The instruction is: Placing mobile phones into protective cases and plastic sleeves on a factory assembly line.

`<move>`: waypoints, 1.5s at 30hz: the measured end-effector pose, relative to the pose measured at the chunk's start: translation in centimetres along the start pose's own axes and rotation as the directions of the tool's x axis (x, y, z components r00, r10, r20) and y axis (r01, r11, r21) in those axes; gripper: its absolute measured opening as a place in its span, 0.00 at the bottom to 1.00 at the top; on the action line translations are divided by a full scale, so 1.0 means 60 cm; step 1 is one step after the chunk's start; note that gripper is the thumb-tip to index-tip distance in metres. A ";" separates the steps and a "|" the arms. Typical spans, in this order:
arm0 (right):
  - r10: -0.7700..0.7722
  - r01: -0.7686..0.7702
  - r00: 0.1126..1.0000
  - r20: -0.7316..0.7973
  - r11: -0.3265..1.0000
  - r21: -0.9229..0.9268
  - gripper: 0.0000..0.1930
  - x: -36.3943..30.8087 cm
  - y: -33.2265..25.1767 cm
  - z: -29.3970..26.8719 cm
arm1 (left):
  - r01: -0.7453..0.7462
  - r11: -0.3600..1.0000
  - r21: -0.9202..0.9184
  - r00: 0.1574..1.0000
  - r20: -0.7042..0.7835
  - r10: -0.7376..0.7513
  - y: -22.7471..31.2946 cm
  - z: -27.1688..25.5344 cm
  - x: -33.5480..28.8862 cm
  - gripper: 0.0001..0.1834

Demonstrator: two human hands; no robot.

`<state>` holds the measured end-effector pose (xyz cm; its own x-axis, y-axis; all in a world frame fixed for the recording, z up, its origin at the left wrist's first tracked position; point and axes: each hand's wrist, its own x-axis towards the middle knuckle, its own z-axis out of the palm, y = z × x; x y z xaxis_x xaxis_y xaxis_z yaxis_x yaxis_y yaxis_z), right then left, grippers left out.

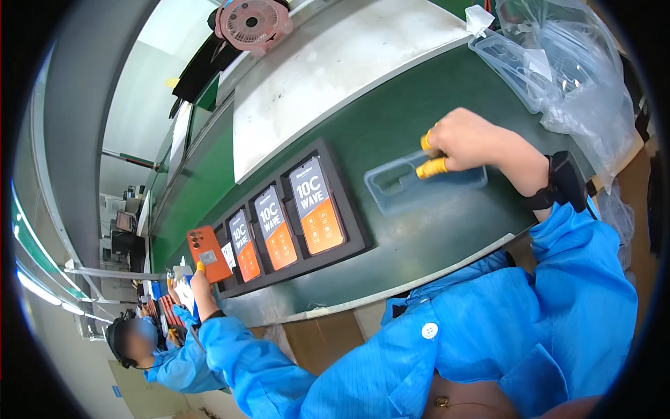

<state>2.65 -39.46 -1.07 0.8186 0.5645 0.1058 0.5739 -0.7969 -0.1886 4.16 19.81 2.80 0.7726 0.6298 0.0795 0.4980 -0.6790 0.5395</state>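
My left hand [201, 283] grips an orange smartphone [209, 253] by its lower part, with the camera side showing. It is held at the left end of a dark foam tray [359, 241]. Three phones [317, 206] with black-and-orange printed screen covers lie in slots of that tray. On the right, my right hand [460, 143] wears yellow finger cots on thumb and finger. Those fingers pinch a clear phone case [391, 197] at its upper edge, just over the green mat; the case is slightly blurred.
A clear plastic bag [579, 77] and a transparent tray of cases [499, 66] stand at the far right. A white board [335, 63] lies along the back, with a pink fan [252, 24] beyond. A co-worker [171, 370] in blue sits at the lower left.
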 end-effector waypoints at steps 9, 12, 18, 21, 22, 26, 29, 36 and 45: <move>0.175 0.027 0.955 -0.241 0.754 0.657 0.31 -0.005 -0.038 0.006 | 0.217 0.124 -0.968 0.866 0.250 0.433 0.245 0.152 -0.371 0.19; 0.188 0.236 0.934 -0.304 0.315 0.919 0.25 0.013 -0.107 0.022 | 0.098 0.274 -0.957 0.787 0.243 0.566 0.279 0.222 -0.435 0.18; 0.519 0.135 0.789 -0.330 0.377 0.916 0.13 0.015 -0.073 0.009 | -0.872 0.412 -0.263 0.337 0.287 0.897 0.347 0.251 -0.429 0.26; 0.089 0.162 0.813 -0.575 0.915 0.370 0.12 -0.021 -0.064 -0.030 | -0.970 0.231 -0.080 0.199 0.293 0.935 0.343 0.272 -0.414 0.41; -0.067 0.281 0.769 -0.635 0.928 0.243 0.12 -0.024 -0.051 -0.016 | -0.964 0.262 -0.041 0.208 0.494 0.844 0.346 0.275 -0.417 0.48; -0.163 0.174 0.980 -0.112 0.981 0.091 0.17 -0.055 -0.043 -0.010 | -0.940 0.311 -0.139 0.201 0.510 0.836 0.351 0.276 -0.418 0.41; -0.001 0.024 0.997 -0.073 0.949 0.313 0.25 -0.054 -0.041 0.011 | -0.881 0.389 -0.270 0.237 0.460 0.856 0.346 0.278 -0.416 0.38; -0.052 0.107 0.989 -0.140 0.899 0.425 0.50 -0.022 -0.023 0.018 | -0.757 0.365 -0.542 0.384 0.083 0.920 0.317 0.242 -0.449 0.48; 0.111 0.105 0.820 -0.562 0.935 0.338 0.47 0.004 -0.086 0.040 | -0.404 0.422 -0.812 0.469 0.212 0.858 0.293 0.207 -0.465 0.56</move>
<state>-0.18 -34.73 -2.40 0.7472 0.2536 0.6143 0.6152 -0.6135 -0.4951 -3.73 -14.39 -0.32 0.8726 -0.3671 0.3220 -0.4219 -0.2348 0.8757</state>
